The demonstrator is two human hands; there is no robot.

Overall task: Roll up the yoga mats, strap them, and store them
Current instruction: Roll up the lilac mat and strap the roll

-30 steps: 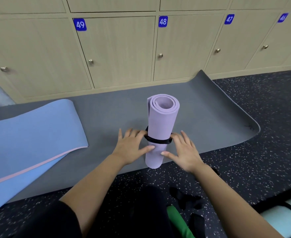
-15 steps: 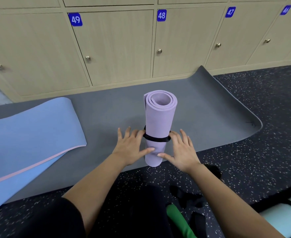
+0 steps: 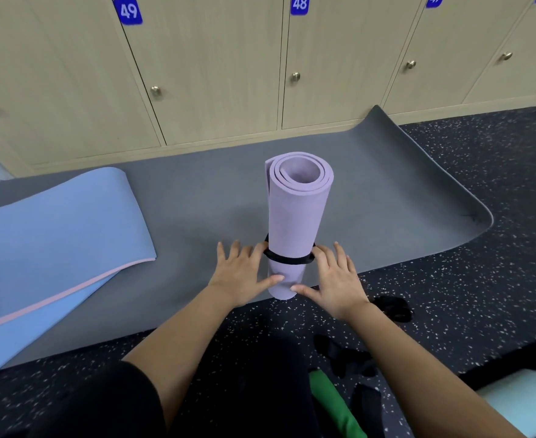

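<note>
on the near edge of the flat grey mat (image 3: pixel 386 191), the rolled purple yoga mat (image 3: pixel 296 216) stands upright, with a black strap (image 3: pixel 288 259) round its lower part. i see my left hand (image 3: pixel 241 276) and right hand (image 3: pixel 336 279) flanking the roll, each grip open: fingers straight and spread, thumbs pressing the front of the roll below the strap, index fingers touching the strap at its sides. a pink-edged blue mat (image 3: pixel 55 232) lies to the left, overlapping the grey one. numbered lockers (image 3: pixel 213 74) stand behind. on the speckled floor (image 3: pixel 481 295) near me lie loose black straps (image 3: pixel 345 358), a green roll (image 3: pixel 333 403) and a pale strapped roll (image 3: pixel 519 403).
</note>
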